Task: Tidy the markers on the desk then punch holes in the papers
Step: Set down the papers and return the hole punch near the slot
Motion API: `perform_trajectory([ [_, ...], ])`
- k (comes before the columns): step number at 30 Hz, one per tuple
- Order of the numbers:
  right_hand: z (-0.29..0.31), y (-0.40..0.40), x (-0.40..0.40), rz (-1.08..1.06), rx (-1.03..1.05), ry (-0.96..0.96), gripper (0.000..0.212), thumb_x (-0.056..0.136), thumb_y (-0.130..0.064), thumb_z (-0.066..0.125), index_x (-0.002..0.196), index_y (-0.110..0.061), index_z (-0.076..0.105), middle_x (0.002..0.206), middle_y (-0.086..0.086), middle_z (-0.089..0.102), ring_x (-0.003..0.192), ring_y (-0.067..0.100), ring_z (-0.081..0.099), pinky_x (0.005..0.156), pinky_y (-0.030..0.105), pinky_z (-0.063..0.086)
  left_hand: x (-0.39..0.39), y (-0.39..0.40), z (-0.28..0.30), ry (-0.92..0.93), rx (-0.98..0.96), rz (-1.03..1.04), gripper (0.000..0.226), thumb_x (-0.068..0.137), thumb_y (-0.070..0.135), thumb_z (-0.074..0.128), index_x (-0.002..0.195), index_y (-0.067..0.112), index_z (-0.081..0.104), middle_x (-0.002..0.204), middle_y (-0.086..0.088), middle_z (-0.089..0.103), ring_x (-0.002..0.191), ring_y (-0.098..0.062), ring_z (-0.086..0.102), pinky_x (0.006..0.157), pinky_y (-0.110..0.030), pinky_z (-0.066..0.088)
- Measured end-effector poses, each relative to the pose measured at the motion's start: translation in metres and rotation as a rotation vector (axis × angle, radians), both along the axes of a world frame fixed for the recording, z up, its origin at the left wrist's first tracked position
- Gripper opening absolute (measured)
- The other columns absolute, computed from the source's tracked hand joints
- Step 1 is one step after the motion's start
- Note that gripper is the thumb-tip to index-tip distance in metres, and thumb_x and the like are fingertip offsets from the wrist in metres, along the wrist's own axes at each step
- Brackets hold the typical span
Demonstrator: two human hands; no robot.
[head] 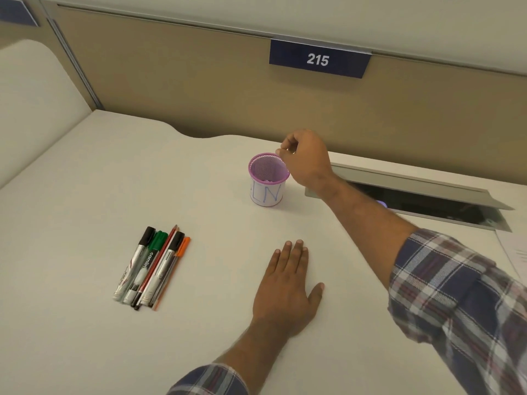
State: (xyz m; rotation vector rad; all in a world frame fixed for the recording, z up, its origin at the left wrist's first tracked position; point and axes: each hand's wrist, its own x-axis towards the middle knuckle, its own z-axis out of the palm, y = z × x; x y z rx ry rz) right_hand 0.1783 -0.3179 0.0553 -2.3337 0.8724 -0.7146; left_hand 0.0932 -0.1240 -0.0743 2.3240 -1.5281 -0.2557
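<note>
Right hand (pixel 306 158) reaches forward over the far rim of the purple mesh cup (pixel 267 180), its fingertips (pixel 281 151) curled together at the rim; whether they pinch the rim or only hang just above it cannot be told. Left hand (pixel 288 283) lies flat, palm down, fingers spread loosely on the desk (pixel 85 323), holding nothing.

Well to the left of that flat hand, the markers (pixel 152 266) lie in a tight bundle, side by side and touching, caps pointing away from the person: two with black caps, one green, a slim orange-capped pen and a thin red pencil among them. Their barrels are smooth, pale and printed. They sit well apart from the cup, nearer the person and to its left.

That cup is round, of fine wire mesh, wrapped low down in a white paper band with blue handwriting.

Both forearms wear rolled plaid sleeves (pixel 456 295). Behind the right arm a hinged cable flap (pixel 413 181) stands open in the desk. White papers (pixel 513 252) show at the right edge. On the beige partition hangs a blue plate (pixel 318 59) reading 215.
</note>
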Motion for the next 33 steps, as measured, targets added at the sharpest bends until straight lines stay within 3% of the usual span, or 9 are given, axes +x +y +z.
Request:
perform_trajectory([
  [4, -0.002, 0.001, -0.012, 0.062, -0.021, 0.026, 0.018, 0.087, -0.010, 0.056, 0.091, -0.015, 0.073, 0.096, 0.003, 0.066, 0.083, 0.013, 0.054, 0.078, 0.026, 0.046, 0.000, 0.000, 0.000, 0.006, 0.006, -0.011, 0.074, 0.097, 0.059, 0.018, 0.156, 0.018, 0.000, 0.164, 0.005, -0.011, 0.150, -0.013, -0.015, 0.118, -0.033, -0.015],
  [6, 0.001, 0.005, -0.032, 0.057, -0.019, 0.032, 0.020, 0.089, -0.012, 0.057, 0.102, -0.016, 0.072, 0.097, 0.001, 0.061, 0.077, 0.007, 0.050, 0.076, 0.021, 0.038, 0.000, 0.001, -0.001, 0.004, -0.006, -0.008, 0.074, 0.096, 0.058, 0.019, 0.156, 0.017, 0.004, 0.164, 0.004, -0.006, 0.151, -0.014, -0.011, 0.121, -0.033, -0.010],
  [11, -0.003, 0.039, -0.116, -0.018, 0.046, 0.068, 0.015, 0.089, -0.021, 0.064, 0.101, -0.015, 0.071, 0.095, -0.003, 0.062, 0.081, 0.011, 0.057, 0.076, 0.024, 0.049, -0.001, 0.001, -0.003, -0.022, 0.009, -0.024, 0.075, 0.096, 0.058, 0.019, 0.156, 0.016, 0.005, 0.165, 0.002, -0.004, 0.151, -0.014, -0.007, 0.122, -0.032, -0.008],
  [15, -0.029, 0.077, -0.198, -0.045, 0.128, 0.149, 0.013, 0.090, -0.022, 0.064, 0.099, -0.018, 0.072, 0.094, -0.006, 0.068, 0.079, 0.009, 0.058, 0.070, 0.014, 0.044, -0.001, 0.001, -0.005, -0.055, 0.005, -0.015, 0.075, 0.097, 0.057, 0.023, 0.156, 0.013, 0.011, 0.165, -0.001, 0.004, 0.152, -0.017, -0.001, 0.123, -0.034, -0.001],
  [20, -0.058, 0.126, -0.283, 0.003, 0.234, 0.265, 0.010, 0.088, -0.018, 0.065, 0.088, -0.024, 0.074, 0.080, -0.013, 0.065, 0.077, 0.007, 0.057, 0.064, 0.007, 0.037, -0.001, 0.000, -0.007, -0.069, 0.042, -0.023, 0.074, 0.097, 0.057, 0.020, 0.156, 0.015, 0.007, 0.165, 0.000, 0.001, 0.152, -0.016, -0.003, 0.124, -0.035, 0.000],
  [28, -0.078, 0.182, -0.356, 0.175, 0.282, 0.518, 0.018, 0.091, -0.035, 0.058, 0.103, -0.033, 0.071, 0.092, -0.020, 0.058, 0.093, 0.001, 0.052, 0.082, 0.022, 0.044, 0.000, -0.001, -0.006, -0.082, 0.059, -0.025, 0.075, 0.096, 0.057, 0.021, 0.156, 0.014, 0.009, 0.165, -0.001, 0.004, 0.152, -0.017, 0.000, 0.124, -0.035, 0.002],
  [33, -0.081, 0.196, -0.358, 0.207, 0.240, 0.569, 0.026, 0.090, -0.045, 0.055, 0.111, -0.035, 0.067, 0.096, -0.023, 0.052, 0.096, -0.002, 0.045, 0.082, 0.020, 0.039, 0.000, -0.001, -0.006, -0.090, 0.066, -0.022, 0.075, 0.096, 0.057, 0.021, 0.156, 0.013, 0.010, 0.165, -0.001, 0.004, 0.152, -0.017, 0.000, 0.124, -0.035, 0.002],
])
